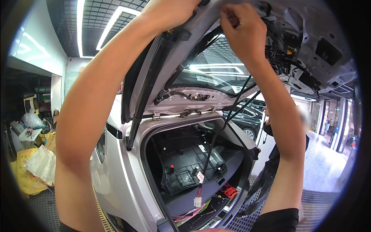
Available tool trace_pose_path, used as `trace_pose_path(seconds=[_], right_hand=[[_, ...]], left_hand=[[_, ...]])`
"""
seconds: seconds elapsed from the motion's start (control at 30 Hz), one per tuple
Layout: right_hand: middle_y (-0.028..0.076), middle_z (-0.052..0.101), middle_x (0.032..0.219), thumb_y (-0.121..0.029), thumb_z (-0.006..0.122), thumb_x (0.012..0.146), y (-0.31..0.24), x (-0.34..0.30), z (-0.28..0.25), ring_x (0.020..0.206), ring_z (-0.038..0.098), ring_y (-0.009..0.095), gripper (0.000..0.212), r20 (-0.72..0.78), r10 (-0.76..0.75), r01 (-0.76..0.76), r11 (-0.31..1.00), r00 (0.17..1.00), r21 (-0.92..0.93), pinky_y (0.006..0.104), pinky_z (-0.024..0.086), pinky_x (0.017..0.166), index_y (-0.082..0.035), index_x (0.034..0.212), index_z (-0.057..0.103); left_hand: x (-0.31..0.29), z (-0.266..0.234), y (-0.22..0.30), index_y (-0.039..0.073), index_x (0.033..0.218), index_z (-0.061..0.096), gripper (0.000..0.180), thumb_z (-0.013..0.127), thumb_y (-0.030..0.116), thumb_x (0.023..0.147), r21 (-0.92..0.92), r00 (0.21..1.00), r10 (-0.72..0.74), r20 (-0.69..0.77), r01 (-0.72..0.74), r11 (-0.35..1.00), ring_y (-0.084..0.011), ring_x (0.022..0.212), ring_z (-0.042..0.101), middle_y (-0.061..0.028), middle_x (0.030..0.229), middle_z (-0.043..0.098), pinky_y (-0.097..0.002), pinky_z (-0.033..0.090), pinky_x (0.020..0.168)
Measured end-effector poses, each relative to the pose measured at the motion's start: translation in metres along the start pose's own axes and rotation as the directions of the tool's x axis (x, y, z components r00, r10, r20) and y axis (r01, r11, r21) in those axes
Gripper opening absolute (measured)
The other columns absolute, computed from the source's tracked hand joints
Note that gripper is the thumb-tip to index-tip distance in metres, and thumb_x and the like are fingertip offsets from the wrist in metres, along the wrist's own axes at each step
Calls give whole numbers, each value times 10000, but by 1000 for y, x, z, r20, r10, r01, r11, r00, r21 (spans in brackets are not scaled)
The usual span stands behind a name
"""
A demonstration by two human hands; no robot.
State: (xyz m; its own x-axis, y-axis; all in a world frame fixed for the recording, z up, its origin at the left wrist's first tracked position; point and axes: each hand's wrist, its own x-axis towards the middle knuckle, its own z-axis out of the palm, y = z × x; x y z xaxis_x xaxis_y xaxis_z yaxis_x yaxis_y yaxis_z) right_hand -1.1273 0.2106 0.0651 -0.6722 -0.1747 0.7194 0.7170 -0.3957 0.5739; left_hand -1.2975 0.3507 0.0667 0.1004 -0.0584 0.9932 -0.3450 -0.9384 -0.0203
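Both my arms reach up to the raised tailgate (235, 101) of a light-coloured car. My left hand (174, 12) is at the tailgate's left edge, just above the upper end of a black support strut (148, 85). Its fingers look curled round, partly cut off by the picture's top edge, and what they hold cannot be made out. My right hand (246, 34) is by the bare metal frame next to the rear window (210, 71). Its fingers are bent in a pinch; anything between them is too small to name. A black cable with a white connector (198, 202) hangs down into the boot.
A black plastic trim panel (193, 164) lies in the boot, near a red tool case (230, 191). Exposed wiring (278, 62) runs along the tailgate. Another person (270, 170) stands behind my right arm. Yellow bags (25, 174) lie at the left.
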Motion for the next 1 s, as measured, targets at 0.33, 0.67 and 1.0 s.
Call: trace_pose_path(seconds=[0.33,0.67,1.0], right_hand=[[113,654,1049,-222,777,910,40,-88,-5,988,634,278,324,-26,129,-131,960,991,-249,392,524,822,-22,1130,649],[208,693,771,-413,584,1039,48,-67,3,745,688,417,390,83,480,-451,860,873,-237,461,527,681,-33,1040,670],[282,711,950,-555,412,1069,92,-81,35,976,660,496,619,320,612,-599,786,723,-151,539,512,860,-27,986,726]], left_hand=[[-2,24,-20,19,853,700,488,572,444,1056,203,971,202,-127,-174,964,-69,605,560,19,646,591,-264,464,623],[-3,20,-5,32,873,676,433,607,422,1048,208,997,51,-57,-38,977,-59,597,515,36,663,562,-237,423,559],[9,19,-20,37,918,695,413,631,429,1033,9,998,-9,-56,10,1000,-54,619,537,37,694,578,-223,447,573]])
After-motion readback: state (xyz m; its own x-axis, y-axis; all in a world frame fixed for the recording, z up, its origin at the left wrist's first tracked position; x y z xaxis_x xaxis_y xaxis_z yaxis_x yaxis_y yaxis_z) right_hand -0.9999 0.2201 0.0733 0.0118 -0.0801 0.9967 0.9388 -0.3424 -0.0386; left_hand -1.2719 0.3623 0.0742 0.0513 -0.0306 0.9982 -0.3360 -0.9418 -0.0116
